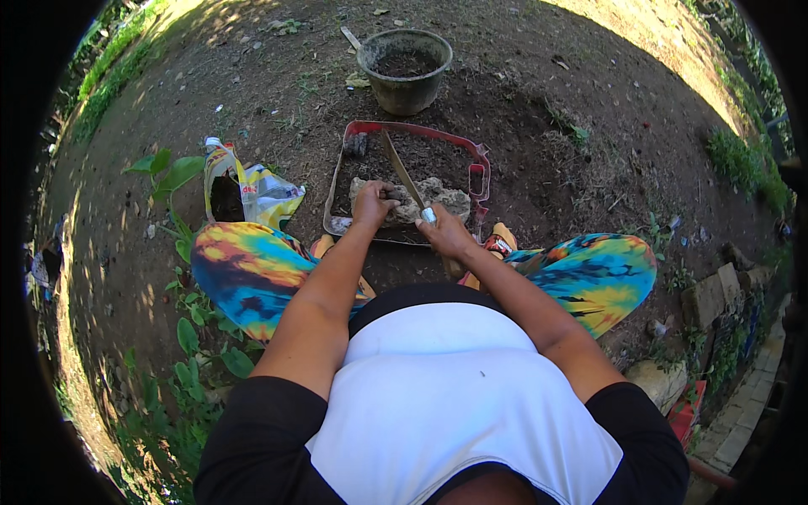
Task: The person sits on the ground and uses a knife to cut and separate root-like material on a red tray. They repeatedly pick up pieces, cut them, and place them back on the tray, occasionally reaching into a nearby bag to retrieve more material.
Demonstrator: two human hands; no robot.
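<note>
My right hand (447, 232) grips the handle of a machete (404, 172), whose long brown blade points away from me and leans over a pale, rough stone (435, 192). A shiny silver band wraps the machete where blade and handle meet. At the left part of the stone rests my left hand (372, 205), its fingers bent; whether something small is pinched in them cannot be told. The stone lies inside a shallow red plastic frame or tray (429, 130) with dark soil in it. A grey lump (355, 144) sits in its far left corner.
Beyond the tray stands a dirty bucket (407, 88) with soil inside and a flat stick (350, 38) beside it. An opened plastic bag (265, 192) of dark soil is at the left. Leafy plants (188, 338) grow near my left knee; concrete blocks (710, 297) lie to the right.
</note>
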